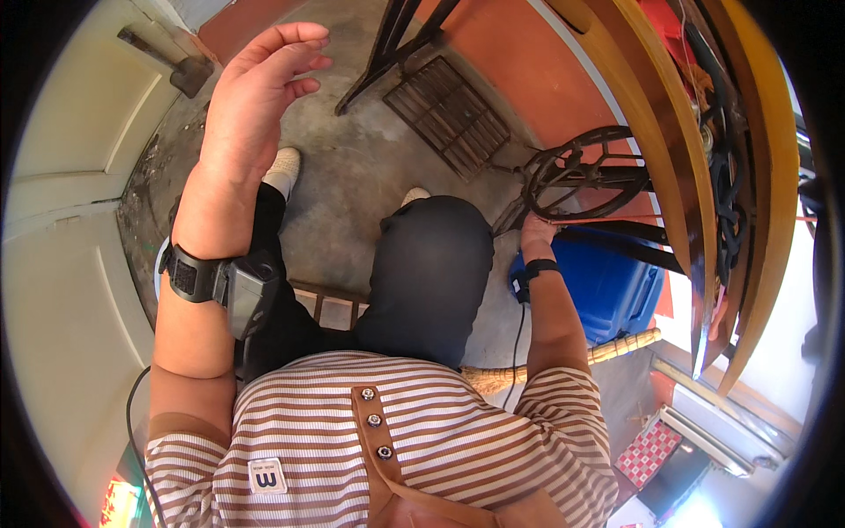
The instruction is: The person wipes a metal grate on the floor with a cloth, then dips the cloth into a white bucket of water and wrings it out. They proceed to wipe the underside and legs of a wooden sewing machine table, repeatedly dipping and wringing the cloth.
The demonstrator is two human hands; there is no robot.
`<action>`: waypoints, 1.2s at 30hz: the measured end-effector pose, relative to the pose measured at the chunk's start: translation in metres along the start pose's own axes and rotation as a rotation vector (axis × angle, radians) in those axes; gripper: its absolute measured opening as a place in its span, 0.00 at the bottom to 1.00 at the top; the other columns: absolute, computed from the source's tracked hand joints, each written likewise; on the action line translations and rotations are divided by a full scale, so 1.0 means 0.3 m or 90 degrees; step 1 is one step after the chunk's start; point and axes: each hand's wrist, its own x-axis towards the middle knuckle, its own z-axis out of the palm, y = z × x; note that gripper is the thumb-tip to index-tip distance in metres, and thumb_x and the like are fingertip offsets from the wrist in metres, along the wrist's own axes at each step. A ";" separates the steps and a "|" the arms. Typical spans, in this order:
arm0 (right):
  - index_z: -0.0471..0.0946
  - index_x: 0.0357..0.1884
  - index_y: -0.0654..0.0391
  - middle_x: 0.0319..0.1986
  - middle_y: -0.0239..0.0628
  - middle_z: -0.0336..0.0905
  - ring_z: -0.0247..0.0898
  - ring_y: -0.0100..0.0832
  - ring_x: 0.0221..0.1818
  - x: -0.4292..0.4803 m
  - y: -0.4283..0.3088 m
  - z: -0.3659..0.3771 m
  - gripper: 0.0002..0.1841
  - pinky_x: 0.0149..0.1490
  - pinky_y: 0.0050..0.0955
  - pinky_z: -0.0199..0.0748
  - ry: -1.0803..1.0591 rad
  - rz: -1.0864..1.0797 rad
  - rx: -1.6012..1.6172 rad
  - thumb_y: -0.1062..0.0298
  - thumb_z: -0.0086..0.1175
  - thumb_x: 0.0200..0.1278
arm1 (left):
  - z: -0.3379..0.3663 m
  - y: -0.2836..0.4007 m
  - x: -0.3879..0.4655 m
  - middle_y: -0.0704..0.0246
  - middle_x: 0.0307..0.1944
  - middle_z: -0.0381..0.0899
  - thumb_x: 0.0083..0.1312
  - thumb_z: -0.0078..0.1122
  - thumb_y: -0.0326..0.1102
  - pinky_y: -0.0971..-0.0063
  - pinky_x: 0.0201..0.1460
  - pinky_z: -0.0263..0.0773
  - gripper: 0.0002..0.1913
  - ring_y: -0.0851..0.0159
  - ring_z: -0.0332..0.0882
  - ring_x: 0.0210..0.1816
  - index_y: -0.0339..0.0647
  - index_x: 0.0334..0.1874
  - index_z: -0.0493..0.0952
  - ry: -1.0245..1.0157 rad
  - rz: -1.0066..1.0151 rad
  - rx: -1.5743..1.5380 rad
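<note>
My left hand [257, 86] is raised over the concrete floor. Nothing is in it, and its fingers are loosely curled and apart. My right hand [538, 231] is low on the right, at the lower rim of a spoked cast-iron treadle wheel [584, 214]. Its fingers are partly hidden by the rim, so I cannot tell whether they grip it. A thin reddish drive belt [614, 219] runs from near that hand toward the wooden sewing table [610, 72]. An iron slatted treadle pedal [449, 119] lies beyond my knees.
Beside my right forearm stands a blue plastic container [607, 284]. A straw broom [495, 378] lies behind that arm. The dark iron table leg [383, 59] rises ahead. Pale door panels [66, 145] close off the left, with a long-handled tool [188, 74] by them. Cables hang near both arms.
</note>
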 end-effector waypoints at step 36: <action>0.72 0.47 0.64 0.45 0.47 0.75 0.71 0.47 0.49 -0.297 0.084 0.050 0.17 0.54 0.38 0.69 0.082 0.043 0.403 0.78 0.49 0.52 | -0.011 -0.002 -0.019 0.73 0.43 0.78 0.66 0.50 0.32 0.82 0.46 0.65 0.10 0.75 0.74 0.42 0.39 0.46 0.76 -0.085 0.088 0.098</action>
